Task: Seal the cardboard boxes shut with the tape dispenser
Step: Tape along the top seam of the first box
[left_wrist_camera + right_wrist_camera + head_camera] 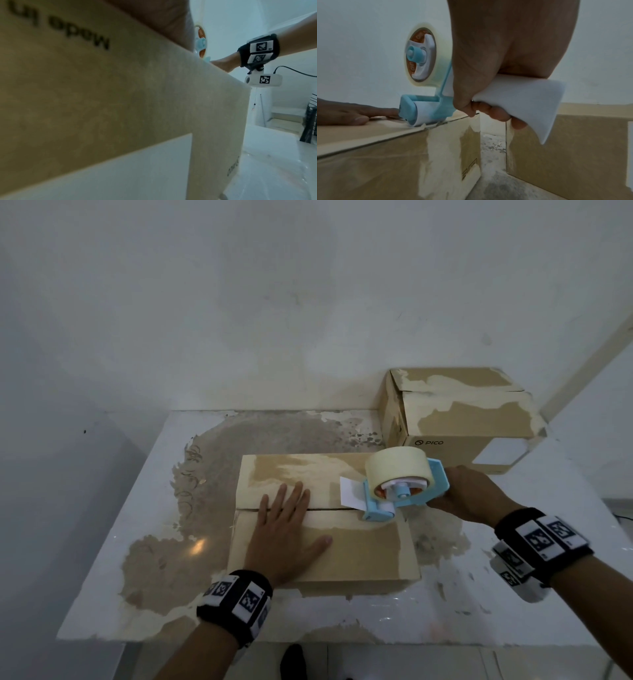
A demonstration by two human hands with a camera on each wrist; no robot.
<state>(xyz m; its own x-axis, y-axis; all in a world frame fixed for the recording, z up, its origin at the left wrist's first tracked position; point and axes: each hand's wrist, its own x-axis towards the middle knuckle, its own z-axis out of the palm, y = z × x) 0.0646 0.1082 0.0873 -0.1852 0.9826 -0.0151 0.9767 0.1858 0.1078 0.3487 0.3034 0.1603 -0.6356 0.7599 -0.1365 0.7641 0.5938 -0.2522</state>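
Left hand (pixel 286 537) flat on the near box (pixel 322 556) so the flaps stay down; right hand (pixel 471 496) clenched round the tape dispenser (pixel 399 491), roller on the seam at 3 o'clock.

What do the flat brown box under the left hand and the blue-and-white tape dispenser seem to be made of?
Flat brown box: cardboard, matte brown with pale patches, seemingly where the surface has peeled; folded flaps meet at a seam. Blue-and-white tape dispenser: apparently moulded plastic, smooth and slightly glossy, carrying a cream roll of tape.
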